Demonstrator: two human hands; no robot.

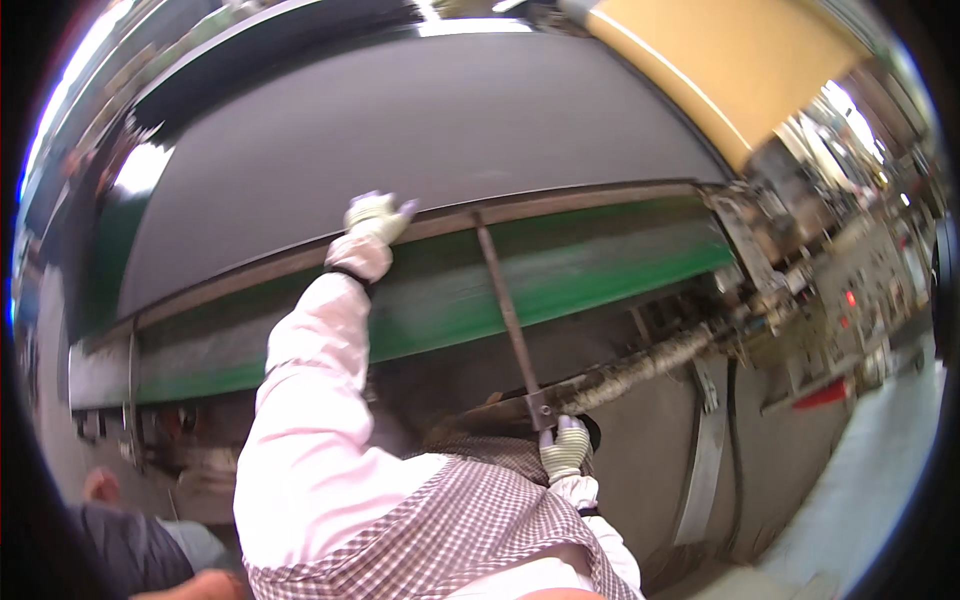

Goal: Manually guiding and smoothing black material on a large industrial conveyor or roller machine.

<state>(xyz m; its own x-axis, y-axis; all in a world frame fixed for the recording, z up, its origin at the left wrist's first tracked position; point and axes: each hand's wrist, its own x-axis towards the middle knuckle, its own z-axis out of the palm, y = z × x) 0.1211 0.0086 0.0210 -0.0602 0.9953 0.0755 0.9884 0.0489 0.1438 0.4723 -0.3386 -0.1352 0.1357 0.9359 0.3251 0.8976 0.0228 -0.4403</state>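
My left hand [375, 217] wears a pale striped glove and reaches out to the near edge of a wide dark grey sheet [430, 120]. Its fingers are spread over that edge, with nothing held in them. Close to my body, my right hand [566, 450], gloved the same way, is beside the lower end of a thin metal bar [508, 310]. Thumb and fingers look apart there, the fingertips near the bar's end block [540, 408]; whether they press on it is hard to see. The bar slants up to the rail [590, 198] along the sheet's edge.
Below the rail runs a green machine panel [450, 322]. A large tan roll or sheet [735, 60] stands at the far right. A control panel [850, 310] with lights and a wrapped pipe [650, 368] are on the right. Another person's dark-clothed body [130, 550] shows at lower left.
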